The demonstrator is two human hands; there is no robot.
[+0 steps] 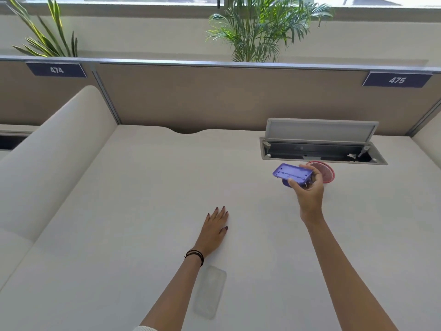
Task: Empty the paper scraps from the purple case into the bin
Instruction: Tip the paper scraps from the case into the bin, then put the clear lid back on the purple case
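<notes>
White desk (143, 187) of a partitioned cubicle. Your right hand (309, 192) grips the purple case (292, 174) by one end, tilted, beside the pink mesh bin (324, 172). Tipping is seemingly in hand; next, carry the case fully over the bin. Your left hand (214, 228) rests flat, fingers extended, nearer you than the bin. An open cable hatch (319, 144) lies just behind the bin; a clear lid (210, 292) lies well nearer you.
</notes>
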